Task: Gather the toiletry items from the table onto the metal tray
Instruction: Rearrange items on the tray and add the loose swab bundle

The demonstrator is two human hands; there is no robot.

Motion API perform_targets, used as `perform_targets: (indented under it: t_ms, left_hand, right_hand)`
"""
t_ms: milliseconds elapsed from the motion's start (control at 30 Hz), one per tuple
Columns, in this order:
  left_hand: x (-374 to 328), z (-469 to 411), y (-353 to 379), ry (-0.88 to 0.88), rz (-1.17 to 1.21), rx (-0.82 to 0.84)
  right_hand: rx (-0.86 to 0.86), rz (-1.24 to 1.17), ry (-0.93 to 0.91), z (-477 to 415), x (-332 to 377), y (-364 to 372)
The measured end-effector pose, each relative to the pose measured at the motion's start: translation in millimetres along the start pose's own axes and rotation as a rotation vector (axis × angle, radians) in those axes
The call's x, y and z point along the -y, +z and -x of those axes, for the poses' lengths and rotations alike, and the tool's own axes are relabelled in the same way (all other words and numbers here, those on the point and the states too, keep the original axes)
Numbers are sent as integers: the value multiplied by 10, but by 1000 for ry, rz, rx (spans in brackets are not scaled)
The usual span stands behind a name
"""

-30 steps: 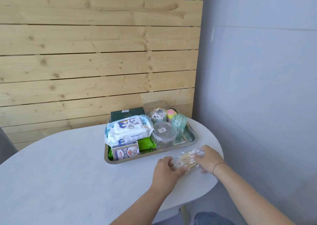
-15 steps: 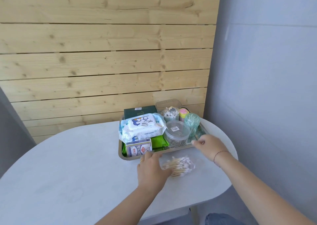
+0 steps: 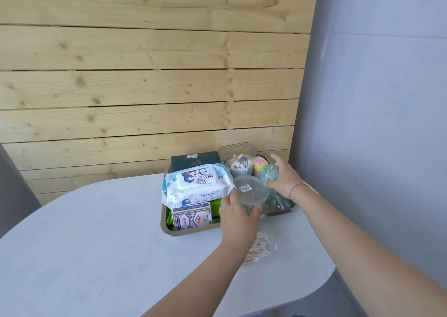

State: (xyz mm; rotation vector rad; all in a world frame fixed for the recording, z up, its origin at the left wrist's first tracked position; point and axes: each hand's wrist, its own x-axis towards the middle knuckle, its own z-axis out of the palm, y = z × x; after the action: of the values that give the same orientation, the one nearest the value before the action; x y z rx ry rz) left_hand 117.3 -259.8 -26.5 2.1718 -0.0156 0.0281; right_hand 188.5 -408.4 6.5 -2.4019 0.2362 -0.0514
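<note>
The metal tray [image 3: 167,229] sits at the far side of the white table, full of toiletries. My left hand [image 3: 238,217] grips a clear round lidded container [image 3: 251,191] at the tray's front middle. My right hand [image 3: 285,179] holds a green translucent round container [image 3: 269,171] on the tray's right side, with the thumb below it and the fingers behind. A clear bag of cotton swabs [image 3: 262,249] lies on the table in front of the tray, with neither hand touching it.
On the tray are a baby wipes pack [image 3: 196,186], a printed box [image 3: 192,218], a dark green box [image 3: 193,163], a cup of cotton swabs [image 3: 240,167], a clear tub [image 3: 237,151] and a pink-yellow item [image 3: 258,163]. The wooden wall [image 3: 145,87] stands right behind.
Both hands let go of the swab bag, which stays on the table. The left hand moved up to the clear container and the right hand to the green one.
</note>
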Motion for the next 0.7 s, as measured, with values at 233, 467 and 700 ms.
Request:
perform_targets:
  t_ms: [233,467,700]
  left_hand:
    - [39,-49,50,27,-57,50]
    - [2,-32,93,51,-35,80]
    - [-104,85,271,116,-190,208]
  right_hand:
    - [-62,9,37,-65,-85,-10]
    - [-313,62,-13,37,167,-359]
    - [-264,-126,-138,194,552,-417]
